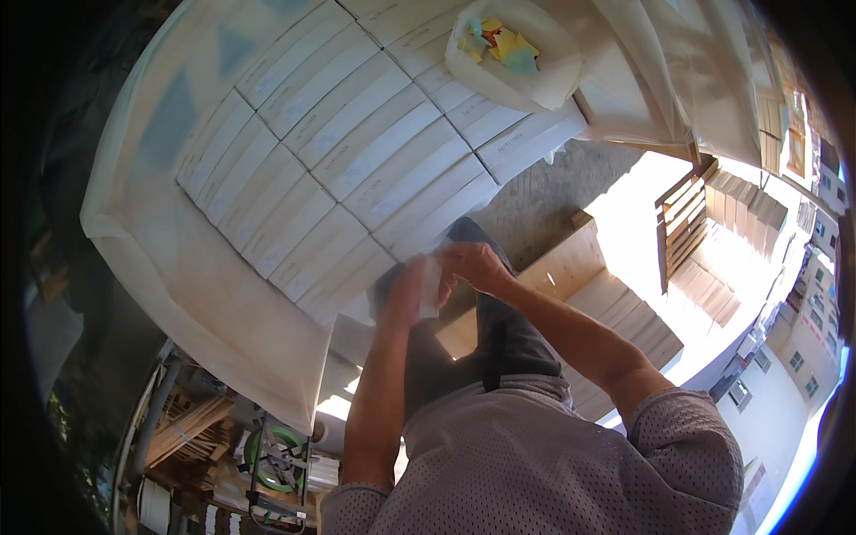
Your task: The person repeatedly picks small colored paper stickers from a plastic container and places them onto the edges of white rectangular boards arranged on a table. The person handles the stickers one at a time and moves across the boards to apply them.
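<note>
In front of my body, my left hand (411, 287) is closed around a small white piece (430, 290), flat and upright, perhaps paper or a label stack; its exact kind does not show. My right hand (474, 265) meets it from the other side, fingers bent in a pinch at its upper edge. Just beyond my hands lies a block of long white cartons (374, 165), set tightly side by side in rows. A translucent plastic bag (557, 76) stands on the cartons at the far side, with yellow, green and red scraps (501, 46) inside.
Loose plastic sheeting (214, 294) hangs around the cartons' left and near sides, with more sheeting (637, 62) at the far right. Right of me are a wooden board (571, 263), more stacked cartons (624, 325) and a slatted pallet (685, 227). A green strapping reel (281, 456) stands lower left.
</note>
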The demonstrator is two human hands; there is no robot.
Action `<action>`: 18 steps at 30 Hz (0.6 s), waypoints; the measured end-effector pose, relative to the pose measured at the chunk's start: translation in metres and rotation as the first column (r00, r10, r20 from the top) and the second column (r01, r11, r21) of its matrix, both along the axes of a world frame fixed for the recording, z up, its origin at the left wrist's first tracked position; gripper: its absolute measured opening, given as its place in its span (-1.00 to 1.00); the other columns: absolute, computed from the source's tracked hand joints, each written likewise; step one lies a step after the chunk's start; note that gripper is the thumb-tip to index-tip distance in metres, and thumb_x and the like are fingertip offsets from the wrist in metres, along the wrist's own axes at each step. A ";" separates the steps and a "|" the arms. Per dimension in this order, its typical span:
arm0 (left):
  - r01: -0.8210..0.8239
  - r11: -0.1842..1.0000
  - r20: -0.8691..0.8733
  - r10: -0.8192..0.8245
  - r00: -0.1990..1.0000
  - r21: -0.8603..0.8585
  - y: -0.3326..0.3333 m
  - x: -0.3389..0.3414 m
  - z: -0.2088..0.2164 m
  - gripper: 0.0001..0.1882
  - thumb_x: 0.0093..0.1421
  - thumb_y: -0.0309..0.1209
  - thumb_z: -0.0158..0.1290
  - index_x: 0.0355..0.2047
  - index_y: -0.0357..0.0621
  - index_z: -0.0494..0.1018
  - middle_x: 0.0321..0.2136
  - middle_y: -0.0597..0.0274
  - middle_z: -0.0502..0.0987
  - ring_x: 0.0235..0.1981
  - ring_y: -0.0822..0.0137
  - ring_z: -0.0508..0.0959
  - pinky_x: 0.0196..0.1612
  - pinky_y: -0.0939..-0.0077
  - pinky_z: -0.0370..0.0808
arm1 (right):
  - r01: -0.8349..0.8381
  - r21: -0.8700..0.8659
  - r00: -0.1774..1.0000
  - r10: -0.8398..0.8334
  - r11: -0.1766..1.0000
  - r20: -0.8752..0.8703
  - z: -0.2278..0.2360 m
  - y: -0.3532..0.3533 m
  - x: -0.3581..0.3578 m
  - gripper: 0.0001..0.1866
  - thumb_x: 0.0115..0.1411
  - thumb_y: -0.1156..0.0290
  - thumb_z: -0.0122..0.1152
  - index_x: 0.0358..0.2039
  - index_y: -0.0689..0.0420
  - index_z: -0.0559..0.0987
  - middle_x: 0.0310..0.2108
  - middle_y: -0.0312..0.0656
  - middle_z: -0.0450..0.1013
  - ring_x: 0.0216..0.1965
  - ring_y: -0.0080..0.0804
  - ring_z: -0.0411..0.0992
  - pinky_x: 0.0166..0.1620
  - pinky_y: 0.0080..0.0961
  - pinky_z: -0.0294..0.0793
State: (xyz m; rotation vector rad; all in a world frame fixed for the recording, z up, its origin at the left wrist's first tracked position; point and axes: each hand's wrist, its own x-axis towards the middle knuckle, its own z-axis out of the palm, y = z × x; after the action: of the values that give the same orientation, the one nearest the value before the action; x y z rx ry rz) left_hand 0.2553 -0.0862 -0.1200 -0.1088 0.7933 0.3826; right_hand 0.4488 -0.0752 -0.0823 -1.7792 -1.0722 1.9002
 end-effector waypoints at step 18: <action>0.292 0.946 -0.403 -0.213 0.890 0.143 0.027 0.018 0.013 -0.80 0.28 -0.28 0.07 -0.26 -0.16 0.44 -0.54 0.28 0.43 -0.65 0.47 0.37 -0.67 0.58 0.27 | 0.248 -0.397 0.919 -0.344 0.884 -0.191 -0.007 0.019 0.025 -0.75 0.25 0.32 0.17 -0.26 0.27 0.61 -0.40 -0.22 0.57 -0.40 -0.49 0.52 -0.31 -0.54 0.48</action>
State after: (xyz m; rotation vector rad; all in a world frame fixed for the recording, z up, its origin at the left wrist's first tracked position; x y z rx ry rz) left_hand 0.2733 -0.0594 -0.1067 0.2677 1.1371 0.2332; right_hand 0.4740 -0.0566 -0.0896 -1.6906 -0.3392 2.1504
